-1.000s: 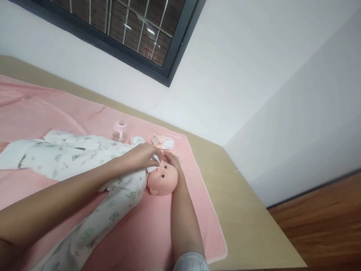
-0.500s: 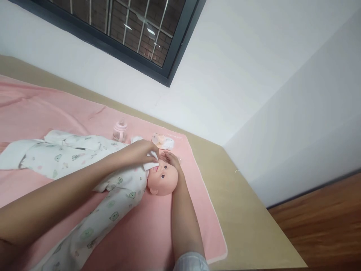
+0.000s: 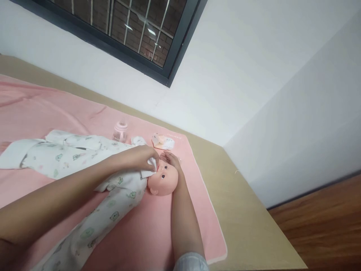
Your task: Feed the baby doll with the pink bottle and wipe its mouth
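Observation:
A baby doll (image 3: 163, 180) lies on its back in a white printed sleepsuit (image 3: 124, 192), its head toward the right. My left hand (image 3: 145, 157) is closed on a white wipe (image 3: 149, 169), held at the doll's mouth and chin. The wipe and fingers partly hide the mouth. My right hand (image 3: 171, 158) rests against the far side of the doll's head. Its fingers are stretched out, and the forearm passes along the crown.
Under the doll, a pink blanket (image 3: 135, 233) covers much of a tan tabletop (image 3: 239, 210). Beyond the doll stand a pink-capped baby bottle (image 3: 120, 131) and a small orange-and-white wipes pack (image 3: 163, 142). A wall with a barred window (image 3: 141, 34) rises behind.
My left hand has shifted slightly left and down with the wipe, away from the doll's mouth toward its chin. My right hand stays in place.

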